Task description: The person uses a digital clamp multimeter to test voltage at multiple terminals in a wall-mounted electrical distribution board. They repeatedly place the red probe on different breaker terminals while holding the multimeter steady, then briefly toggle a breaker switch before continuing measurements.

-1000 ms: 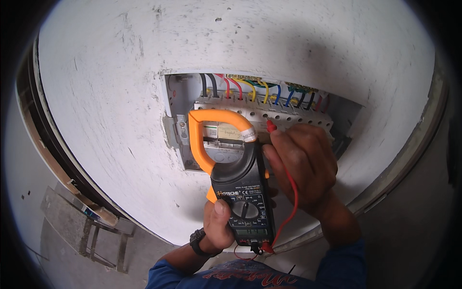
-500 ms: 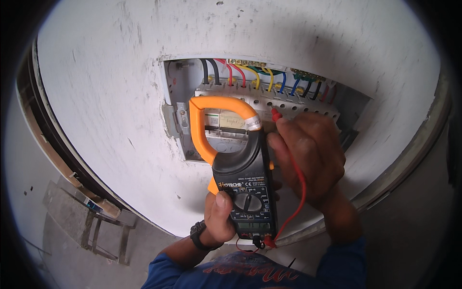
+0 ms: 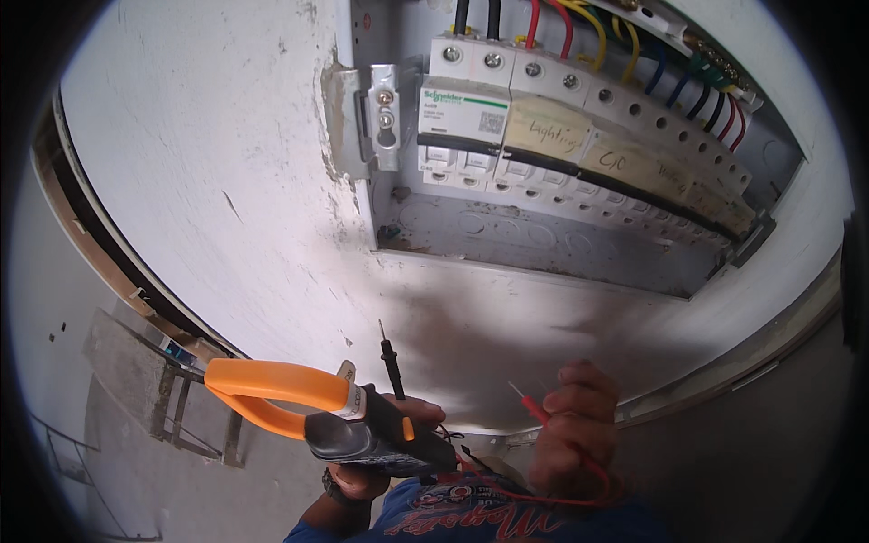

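- Wall (image 3: 226, 136): white, scuffed, box recessed into it.
- Box (image 3: 434, 231): grey metal, uncovered, above and well apart from both hands; bracket (image 3: 385, 118) on its left edge.
- Breakers (image 3: 457, 113): one white row across the box; terminal holes above and below, black bar along the switches. No probe touches them. Judged live until proven dead: best kept clear of fingers.
- Meter (image 3: 367, 443): black body, orange clamp (image 3: 272, 380), below the box at lower centre, tilted with the clamp to the left. Display not readable from here; good practice would turn it toward the eyes.
- Right hand (image 3: 575, 430): fingers curled closed round the red probe, apart from the wall as far as can be judged. Grip best kept behind the probe's guard.
- Left hand (image 3: 360, 481): wrapped under the meter, partly hidden by it, fingers showing at the far side. A firm hold here should spare the leads any pull.
- Wires (image 3: 532, 25): black, red, yellow, blue, entering the breakers from above.
- Red lead (image 3: 566, 502): slack loop between meter and right hand; best free of snags.
- Black probe (image 3: 391, 366): upright beside the left fingers; whether pinched or merely lodged, cannot tell.
- Red probe (image 3: 536, 410): bare tip up and leftward, apart from the black one; wise to keep tips so.
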